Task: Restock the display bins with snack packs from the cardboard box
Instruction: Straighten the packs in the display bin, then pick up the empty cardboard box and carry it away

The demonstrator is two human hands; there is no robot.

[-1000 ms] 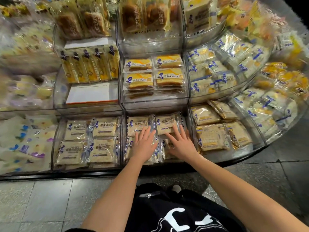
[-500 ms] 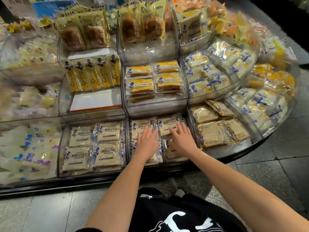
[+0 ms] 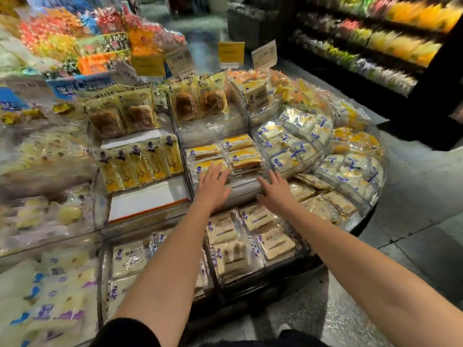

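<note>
Clear tiered display bins hold wrapped snack packs. My left hand (image 3: pixel 214 187) hovers with straight fingers over the front of the middle-tier bin (image 3: pixel 240 194), fingertips near the orange-topped cake packs (image 3: pixel 244 156). My right hand (image 3: pixel 278 191) is spread open beside it, over the same bin's front wall. Neither hand holds anything. Below my forearms lies the lower bin of pale cream packs (image 3: pixel 274 242). No cardboard box is in view.
A half-filled bin with yellow stick packs (image 3: pixel 141 165) and a bare white floor (image 3: pixel 147 201) sits left. Curved bins of blue-printed packs (image 3: pixel 295 144) wrap round the right. Price tags (image 3: pixel 264 55) stand above. Tiled floor (image 3: pixel 411 221) and a dark shelf lie right.
Both hands lifted off the cream packs in the lower bin and moved up and forward to the middle-tier bin. The view tilted up, showing more of the shop.
</note>
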